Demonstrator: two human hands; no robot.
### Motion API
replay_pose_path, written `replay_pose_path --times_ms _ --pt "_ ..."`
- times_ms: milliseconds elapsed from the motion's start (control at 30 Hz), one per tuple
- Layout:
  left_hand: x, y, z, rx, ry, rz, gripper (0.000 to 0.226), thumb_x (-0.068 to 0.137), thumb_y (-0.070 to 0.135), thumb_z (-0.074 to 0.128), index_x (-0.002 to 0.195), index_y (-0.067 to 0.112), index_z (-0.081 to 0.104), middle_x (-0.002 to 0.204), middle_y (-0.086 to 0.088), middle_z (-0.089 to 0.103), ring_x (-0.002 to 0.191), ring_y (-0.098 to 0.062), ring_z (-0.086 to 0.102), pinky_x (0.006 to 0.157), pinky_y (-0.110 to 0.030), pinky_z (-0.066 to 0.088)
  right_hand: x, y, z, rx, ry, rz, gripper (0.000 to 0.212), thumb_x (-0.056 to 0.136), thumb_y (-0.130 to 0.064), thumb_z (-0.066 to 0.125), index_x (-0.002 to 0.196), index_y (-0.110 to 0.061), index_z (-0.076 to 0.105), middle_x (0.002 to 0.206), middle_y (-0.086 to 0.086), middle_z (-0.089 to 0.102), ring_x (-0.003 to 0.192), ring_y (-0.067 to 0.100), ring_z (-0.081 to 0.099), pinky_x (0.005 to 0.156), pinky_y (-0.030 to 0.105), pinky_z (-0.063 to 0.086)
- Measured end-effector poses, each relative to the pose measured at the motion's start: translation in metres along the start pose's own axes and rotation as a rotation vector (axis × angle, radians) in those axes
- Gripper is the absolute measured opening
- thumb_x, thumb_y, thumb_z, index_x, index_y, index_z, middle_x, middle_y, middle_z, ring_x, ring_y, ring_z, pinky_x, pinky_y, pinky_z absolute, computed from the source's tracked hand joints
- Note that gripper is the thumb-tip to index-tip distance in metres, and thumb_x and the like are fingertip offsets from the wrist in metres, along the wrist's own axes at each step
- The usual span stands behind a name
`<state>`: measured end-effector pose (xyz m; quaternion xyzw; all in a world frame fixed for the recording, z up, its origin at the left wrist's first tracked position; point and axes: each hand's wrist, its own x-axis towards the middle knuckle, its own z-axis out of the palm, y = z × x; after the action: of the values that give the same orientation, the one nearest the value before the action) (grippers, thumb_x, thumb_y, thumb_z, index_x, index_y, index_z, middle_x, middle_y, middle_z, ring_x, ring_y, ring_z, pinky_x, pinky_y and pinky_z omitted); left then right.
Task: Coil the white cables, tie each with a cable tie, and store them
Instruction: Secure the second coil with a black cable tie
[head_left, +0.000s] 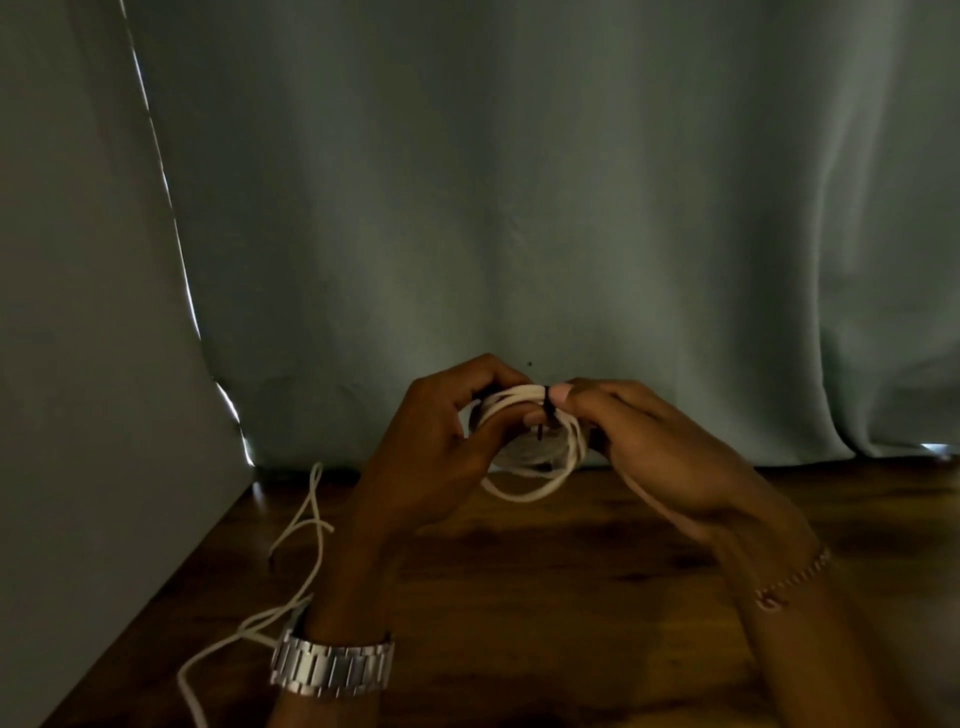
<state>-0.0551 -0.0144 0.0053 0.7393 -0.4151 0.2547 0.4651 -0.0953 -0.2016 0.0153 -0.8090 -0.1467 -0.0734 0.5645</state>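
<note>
A coiled white cable (530, 462) hangs between both hands above the wooden table (545, 597), with one loop drooping below. My left hand (441, 441) grips the coil's left side. My right hand (654, 447) pinches a black cable tie (545, 413) wrapped around the coil's top strands; the tie's short end points down. A second white cable (306, 545) lies loose and uncoiled on the table's left part, running under my left wrist.
A grey-green curtain (519, 208) hangs right behind the table's far edge. A pale wall (78, 312) borders the table on the left. A metal watch is on my left wrist, a thin bracelet on my right.
</note>
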Motion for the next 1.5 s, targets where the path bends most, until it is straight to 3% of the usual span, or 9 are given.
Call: replay_pose_path --times_ms 233,400,567,800,967,1167,1333,1433,1500 --pt "-0.002 -0.003 -0.004 -0.115 -0.062 -0.091 0.019 0.094 0.023 0.063 0.106 0.011 0.072 0.095 0.002 0.076 0.09 -0.015 0.072 0.081 -0.032 0.057 0.002 0.004 0.003 0.283 -0.069 0.074 0.041 0.1 -0.036 0.049 0.105 -0.007 0.077 0.112 0.012 0.074 0.116 0.025 0.064 0.116 0.048 0.035" --pt "-0.002 0.001 -0.002 -0.171 -0.094 -0.172 0.03 0.083 0.029 0.071 0.107 0.012 0.07 0.091 0.001 0.075 0.082 -0.011 0.072 0.07 -0.024 0.056 0.001 -0.002 0.002 0.392 -0.068 0.109 0.049 0.091 -0.038 0.056 0.113 0.004 0.071 0.102 0.023 0.069 0.087 0.026 0.063 0.072 0.031 0.051" --pt "-0.002 0.007 0.001 -0.116 -0.01 -0.128 0.025 0.078 0.036 0.072 0.097 0.018 0.071 0.077 0.015 0.072 0.066 0.001 0.066 0.06 -0.014 0.049 0.001 -0.001 0.001 0.392 -0.1 0.082 0.049 0.092 -0.039 0.055 0.114 0.001 0.071 0.116 0.025 0.069 0.104 0.028 0.065 0.105 0.047 0.045" --pt "-0.002 0.005 0.0 -0.123 0.014 -0.069 0.021 0.092 0.03 0.063 0.094 0.01 0.071 0.082 -0.001 0.075 0.063 -0.004 0.064 0.058 -0.019 0.046 -0.002 -0.002 0.002 0.081 -0.073 0.003 0.039 0.103 -0.046 0.043 0.111 -0.026 0.075 0.113 -0.001 0.074 0.114 0.015 0.066 0.11 0.045 0.043" --pt "-0.001 0.003 0.002 -0.135 0.083 -0.08 0.017 0.09 0.025 0.065 0.093 0.009 0.071 0.065 0.015 0.064 0.058 0.0 0.058 0.055 -0.016 0.043 -0.005 -0.01 0.004 -0.264 0.147 -0.233 0.016 0.099 -0.041 0.052 0.107 -0.034 0.064 0.102 -0.013 0.069 0.097 -0.005 0.063 0.082 0.02 0.052" --pt "0.001 0.002 0.002 -0.194 0.19 -0.112 0.018 0.093 0.029 0.062 0.088 0.013 0.068 0.061 0.0 0.061 0.052 -0.009 0.056 0.052 -0.024 0.046 -0.003 -0.005 0.014 -0.506 0.507 -0.66 0.018 0.084 -0.02 0.079 0.101 -0.017 0.073 0.109 -0.005 0.061 0.102 0.002 0.059 0.088 0.01 0.047" --pt "0.004 0.002 0.004 -0.212 0.236 -0.138 0.027 0.095 0.03 0.059 0.086 0.006 0.066 0.059 -0.005 0.062 0.05 -0.014 0.057 0.052 -0.028 0.047 0.002 0.002 0.031 -0.599 0.775 -0.794 0.018 0.085 -0.022 0.08 0.099 -0.011 0.079 0.106 0.008 0.065 0.099 0.021 0.062 0.081 0.026 0.053" --pt "0.004 0.002 0.006 -0.23 0.232 -0.137 0.029 0.097 0.029 0.058 0.087 0.003 0.066 0.061 -0.007 0.063 0.05 -0.017 0.058 0.052 -0.027 0.048 0.002 0.003 0.037 -0.654 0.846 -0.812 0.016 0.086 -0.022 0.079 0.099 -0.012 0.08 0.104 0.008 0.067 0.098 0.023 0.06 0.079 0.027 0.049" --pt "0.004 0.003 0.008 -0.24 0.226 -0.127 0.034 0.096 0.032 0.056 0.089 0.0 0.065 0.062 -0.009 0.063 0.051 -0.018 0.059 0.053 -0.028 0.05 0.002 0.005 0.037 -0.693 0.858 -0.82 0.013 0.087 -0.02 0.079 0.098 -0.013 0.08 0.105 0.007 0.068 0.098 0.024 0.058 0.075 0.037 0.05"
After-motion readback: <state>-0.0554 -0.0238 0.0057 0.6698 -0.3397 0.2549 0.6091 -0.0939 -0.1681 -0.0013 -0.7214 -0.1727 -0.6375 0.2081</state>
